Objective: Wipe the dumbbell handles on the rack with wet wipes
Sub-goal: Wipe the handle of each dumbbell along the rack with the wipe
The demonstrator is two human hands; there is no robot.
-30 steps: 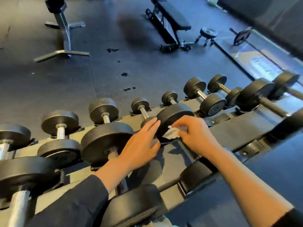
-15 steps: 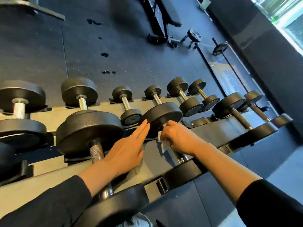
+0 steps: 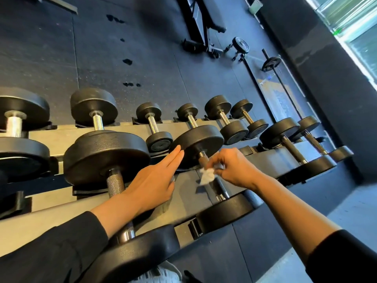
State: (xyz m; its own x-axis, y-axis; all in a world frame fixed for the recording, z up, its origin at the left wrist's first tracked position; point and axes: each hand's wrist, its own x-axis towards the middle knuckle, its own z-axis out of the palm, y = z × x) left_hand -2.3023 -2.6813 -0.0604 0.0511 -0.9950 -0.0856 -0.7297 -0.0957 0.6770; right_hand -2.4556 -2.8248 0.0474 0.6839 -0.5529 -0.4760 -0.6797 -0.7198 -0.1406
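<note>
A grey two-tier dumbbell rack [image 3: 51, 135] runs across the view, loaded with black dumbbells. My right hand [image 3: 234, 168] pinches a crumpled white wet wipe [image 3: 207, 176] against the dark knurled handle [image 3: 204, 158] of a middle dumbbell on the near tier, just below its far head [image 3: 199, 142]. My left hand [image 3: 152, 183] lies flat with straight fingers on the rack rail to the left, fingertips touching that same head. A bigger dumbbell with a knurled handle [image 3: 115, 181] passes under my left wrist.
More dumbbells fill the far tier [image 3: 154, 124] and the rack's right end [image 3: 293, 149]. Beyond lie dark rubber floor, a bench frame [image 3: 201, 23], a small plate stand [image 3: 240, 45] and a barbell [image 3: 271, 63] by the right wall.
My right hand has drawn back along the handle toward me, loosening from a wrap to a pinch on the wipe. My left hand has stayed on the rail. The view has shifted slightly.
</note>
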